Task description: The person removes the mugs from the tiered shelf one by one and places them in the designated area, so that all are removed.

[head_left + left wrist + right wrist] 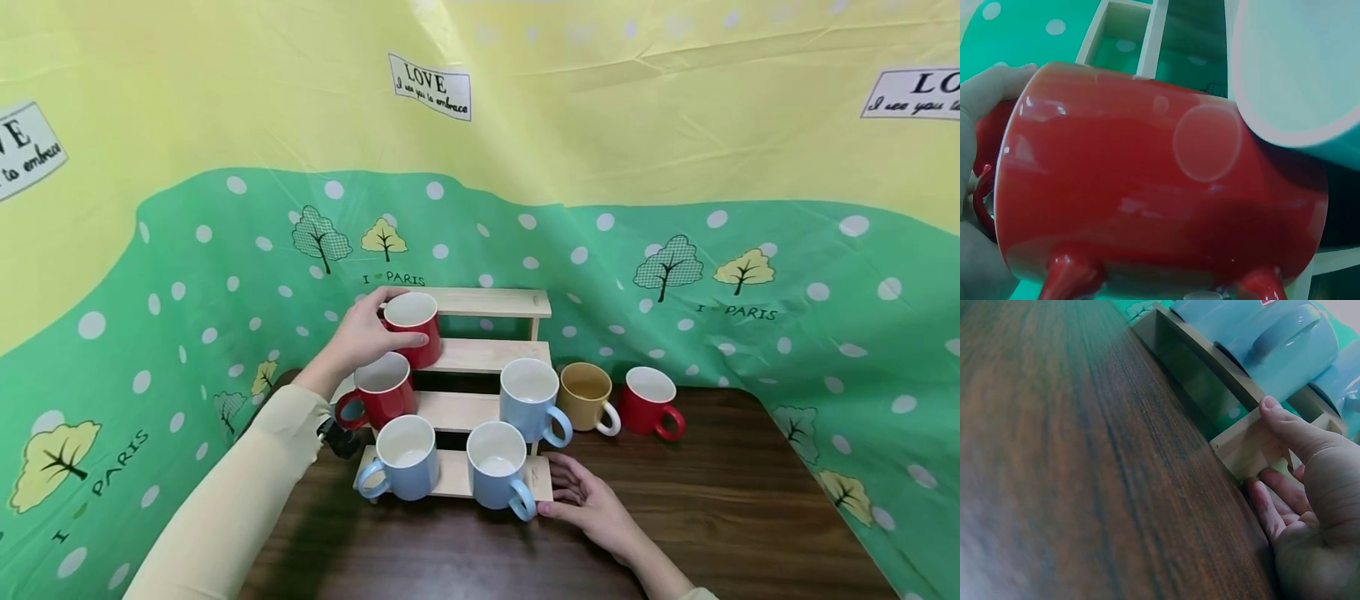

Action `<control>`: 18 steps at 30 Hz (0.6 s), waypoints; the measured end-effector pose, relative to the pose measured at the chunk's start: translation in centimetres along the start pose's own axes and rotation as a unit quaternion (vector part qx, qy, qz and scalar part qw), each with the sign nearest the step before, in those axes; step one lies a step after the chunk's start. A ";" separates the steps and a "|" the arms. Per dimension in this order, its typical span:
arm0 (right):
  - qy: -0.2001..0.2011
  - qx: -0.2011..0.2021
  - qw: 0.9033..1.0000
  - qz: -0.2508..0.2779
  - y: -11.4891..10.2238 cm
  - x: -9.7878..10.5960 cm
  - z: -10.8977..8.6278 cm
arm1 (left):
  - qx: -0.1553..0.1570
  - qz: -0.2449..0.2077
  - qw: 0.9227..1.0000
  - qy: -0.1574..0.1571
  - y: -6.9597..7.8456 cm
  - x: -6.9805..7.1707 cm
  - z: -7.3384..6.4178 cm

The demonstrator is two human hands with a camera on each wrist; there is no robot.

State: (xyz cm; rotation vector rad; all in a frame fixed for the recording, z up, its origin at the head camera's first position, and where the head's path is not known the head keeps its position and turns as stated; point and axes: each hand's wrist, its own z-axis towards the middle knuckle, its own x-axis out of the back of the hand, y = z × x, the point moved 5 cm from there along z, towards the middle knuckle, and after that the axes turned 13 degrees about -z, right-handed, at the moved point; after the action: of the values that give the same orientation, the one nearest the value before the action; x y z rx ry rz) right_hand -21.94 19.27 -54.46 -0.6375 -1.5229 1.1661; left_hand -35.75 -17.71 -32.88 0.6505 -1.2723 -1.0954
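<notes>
A four-tier wooden rack (491, 357) stands on the table with mugs on its steps. At its upper left, my left hand (367, 332) grips a red mug (427, 352) with a white inside, thumb across the front. Just below sits another red mug (387, 398), which fills the left wrist view and largely hides the held one there. My right hand (596, 508) holds the right end of the bottom step, its thumb (1291, 428) on the front edge and fingers behind. Two light blue mugs, one left (408, 460) and one right (497, 468), stand on that step.
A third light blue mug (527, 398) stands one step up on the right. Beside the rack on the dark wooden table (712, 500) are a tan mug (585, 396) with a white handle and a red mug (647, 404). A patterned cloth (480, 225) hangs close behind.
</notes>
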 end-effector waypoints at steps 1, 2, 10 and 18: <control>0.001 -0.003 1.000 0.001 0.0 0.0 0.0 | -0.003 0.001 1.000 0.001 0.1 0.0 0.0; 0.001 -0.004 1.000 0.001 0.1 0.0 0.0 | -0.006 0.002 1.000 0.003 0.3 -0.1 0.0; 0.008 -0.016 1.000 -0.011 0.5 0.1 0.2 | -0.045 -0.018 0.999 0.004 2.5 0.0 0.4; 0.005 -0.008 1.000 -0.007 0.3 0.0 0.1 | -0.058 -0.027 0.998 -0.008 4.8 0.2 0.5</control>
State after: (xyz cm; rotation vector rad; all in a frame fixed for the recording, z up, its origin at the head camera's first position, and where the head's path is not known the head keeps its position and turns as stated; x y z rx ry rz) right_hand -22.12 19.31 -54.71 -0.6411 -1.5275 1.1399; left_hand -34.93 -15.91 -28.41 0.5941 -1.2007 -1.2114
